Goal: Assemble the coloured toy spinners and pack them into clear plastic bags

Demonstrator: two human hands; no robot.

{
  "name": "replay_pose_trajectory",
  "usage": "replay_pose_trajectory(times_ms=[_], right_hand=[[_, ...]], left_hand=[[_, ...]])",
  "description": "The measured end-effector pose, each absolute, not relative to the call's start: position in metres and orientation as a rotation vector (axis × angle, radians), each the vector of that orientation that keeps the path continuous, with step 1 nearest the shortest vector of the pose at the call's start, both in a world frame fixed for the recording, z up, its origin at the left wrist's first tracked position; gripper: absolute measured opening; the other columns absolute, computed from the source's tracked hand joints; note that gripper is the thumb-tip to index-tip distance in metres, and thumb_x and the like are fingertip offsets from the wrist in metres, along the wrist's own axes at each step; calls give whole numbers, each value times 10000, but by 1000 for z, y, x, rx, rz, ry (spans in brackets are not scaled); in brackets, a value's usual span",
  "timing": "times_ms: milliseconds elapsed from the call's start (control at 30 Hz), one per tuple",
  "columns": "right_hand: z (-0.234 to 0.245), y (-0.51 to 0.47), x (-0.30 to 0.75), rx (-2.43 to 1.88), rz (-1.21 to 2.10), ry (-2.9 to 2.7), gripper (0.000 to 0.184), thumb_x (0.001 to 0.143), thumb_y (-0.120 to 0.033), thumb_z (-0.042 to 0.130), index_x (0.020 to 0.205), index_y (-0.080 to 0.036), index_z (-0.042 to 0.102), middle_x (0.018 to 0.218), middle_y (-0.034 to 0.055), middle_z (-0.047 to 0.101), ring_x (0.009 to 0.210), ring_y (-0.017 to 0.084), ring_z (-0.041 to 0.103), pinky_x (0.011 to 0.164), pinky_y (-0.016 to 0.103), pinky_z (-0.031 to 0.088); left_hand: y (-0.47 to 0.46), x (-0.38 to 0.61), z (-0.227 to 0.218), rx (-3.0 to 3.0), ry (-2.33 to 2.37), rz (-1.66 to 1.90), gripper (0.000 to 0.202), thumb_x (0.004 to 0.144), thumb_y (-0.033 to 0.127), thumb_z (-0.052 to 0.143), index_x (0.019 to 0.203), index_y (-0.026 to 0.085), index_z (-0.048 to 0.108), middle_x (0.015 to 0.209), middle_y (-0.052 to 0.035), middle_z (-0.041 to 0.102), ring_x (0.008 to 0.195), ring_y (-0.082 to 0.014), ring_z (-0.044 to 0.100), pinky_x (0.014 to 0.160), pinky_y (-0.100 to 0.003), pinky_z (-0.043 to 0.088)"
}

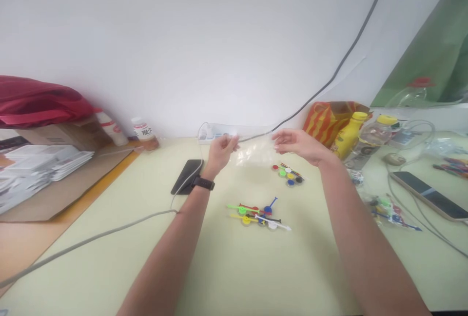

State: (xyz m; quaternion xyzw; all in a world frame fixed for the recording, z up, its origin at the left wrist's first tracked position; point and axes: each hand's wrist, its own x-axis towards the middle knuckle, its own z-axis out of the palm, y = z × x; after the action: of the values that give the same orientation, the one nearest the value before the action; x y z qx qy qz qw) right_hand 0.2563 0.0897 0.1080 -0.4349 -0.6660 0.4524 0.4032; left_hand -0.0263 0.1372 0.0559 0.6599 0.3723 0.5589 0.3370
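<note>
My left hand (222, 152) and my right hand (298, 144) are raised over the pale table (219, 267), each pinching one end of a clear plastic bag (253, 152) stretched between them. A black watch sits on my left wrist. Below the bag, near my right hand, lies a small cluster of coloured round caps (288, 174). Closer to me lies a pile of coloured plastic sticks with round heads (258, 213). The bag looks empty, though it is hard to see through.
A black phone (187, 176) on a grey cable (91, 238) lies left of my left hand. A power strip (215, 133) sits by the wall. To the right are a yellow bottle (349, 135), a striped bag (329, 118), a bag of coloured pieces (389, 208) and another phone (429, 194). Boxes stand at the far left.
</note>
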Motion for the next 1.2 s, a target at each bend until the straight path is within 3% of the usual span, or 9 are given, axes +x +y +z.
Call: replay_pose_trajectory(times_ms=[233,333,400,500,600,767,933,1033,1200], right_hand=[[99,99,244,-1265,799,-1596,178,770,-259,792,924,-193,731,837,51,722,716,179,684,652,309,546],[112,88,230,-1263,593,-1587,158,824,-334,764,884,-197,714,799,55,723,647,176,664,575,293,510],[122,78,218,-1166,626,-1580,216,873,-413,724,911,-201,705,779,59,727,616,178,665,554,295,507],[130,68,205,-1106,734,-1619,279,860,-461,748,966,-205,719,910,90,747,724,216,710,641,336,557],[123,72,200,-1248,699,-1568,344,799,-436,815,1042,-210,721,1053,115,735,861,257,722,769,401,578],[109,85,201,-1184,1043,-1391,307,843,-394,786,1066,-200,703,1030,120,762,990,261,722,932,447,572],[103,92,204,-1027,1274,-1246,267,844,-451,785,912,-199,728,970,123,784,1019,266,730,961,437,578],[103,92,206,-889,1436,-1309,391,852,-588,727,882,-199,757,1035,139,784,1063,303,726,946,460,586],[110,82,202,-773,1753,-1420,704,879,-804,474,983,-189,801,1160,147,763,1158,345,689,983,497,539]], left_hand=[[140,-40,62,1633,944,1386,455,870,617,676,896,162,684,854,-100,765,738,-182,707,728,-327,585],[141,-42,63,1618,1008,1448,475,882,647,643,884,172,653,800,-88,759,642,-165,695,596,-276,554],[142,-41,63,1619,1061,1485,485,878,663,636,887,178,639,754,-74,748,552,-148,664,475,-237,477],[142,-39,64,1619,1071,1520,496,879,682,619,891,187,615,720,-59,740,494,-138,642,406,-218,409],[141,-37,66,1618,1031,1519,499,892,688,594,913,189,594,744,-64,751,516,-145,660,427,-219,443],[139,-35,65,1611,1002,1502,499,913,683,564,965,188,599,835,-81,765,588,-150,689,500,-233,512],[139,-32,64,1576,990,1459,522,918,687,548,1054,192,643,873,-86,765,647,-165,698,600,-278,564],[134,-26,66,1563,967,1404,520,931,673,540,1119,201,646,951,-99,767,708,-175,711,659,-290,575],[121,-14,71,1543,801,1318,523,970,657,477,1209,221,639,1075,-108,743,855,-198,725,772,-323,579]])
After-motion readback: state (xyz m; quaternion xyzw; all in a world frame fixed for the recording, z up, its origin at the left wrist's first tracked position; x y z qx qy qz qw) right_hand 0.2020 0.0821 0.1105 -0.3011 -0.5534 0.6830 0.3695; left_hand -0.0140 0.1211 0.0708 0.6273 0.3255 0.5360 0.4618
